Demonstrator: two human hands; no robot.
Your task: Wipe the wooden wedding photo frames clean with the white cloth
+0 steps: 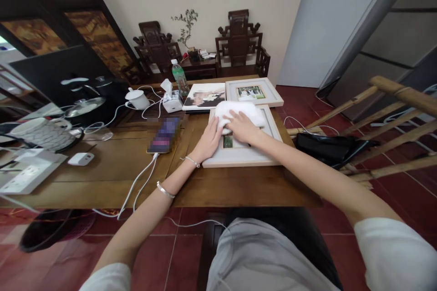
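A white picture frame (246,160) with a light wooden outer edge lies flat near the table's front edge. My right hand (241,126) presses a folded white cloth (237,108) onto its face, fingers bent into the fabric. Under the cloth, part of a small green-toned photo (227,142) shows. At the frame's left side, my left hand (209,138) grips the edge, its fingertips close to the cloth. Behind it lie a second white frame (271,92) with an outdoor photo and a dark-and-white picture panel (206,95).
Left of the frame, a phone (164,134) is plugged into a white cable (136,179). A tissue box (172,101), bottle (180,77), lidded white cup (137,99) and power strip (30,170) share the wooden table (112,168). A bamboo chair (392,86) stands right, holding a black bag (324,145).
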